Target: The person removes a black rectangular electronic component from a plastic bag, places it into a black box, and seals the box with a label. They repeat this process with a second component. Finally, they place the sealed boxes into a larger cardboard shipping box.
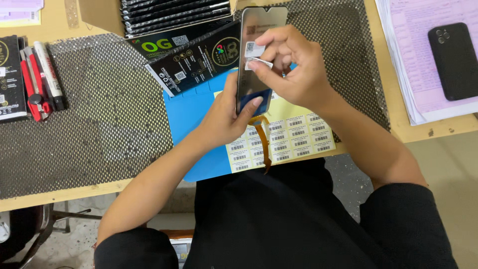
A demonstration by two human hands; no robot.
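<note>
left hand (230, 115) gripping phone screen (259, 50), right hand (291, 67) pinching sticker (259, 63)

A light wooden table (59, 194) runs below and to both sides of the fingers, covered by a dark mesh mat (99, 129). Nearer than the fingers lies grey concrete floor (448, 169), with a metal chair frame (55, 219) at lower left.

We see the label sheet (298, 134) on the table (74, 194), markers (42, 74) far left, phone (454, 60) on papers (403, 65) far right.
</note>
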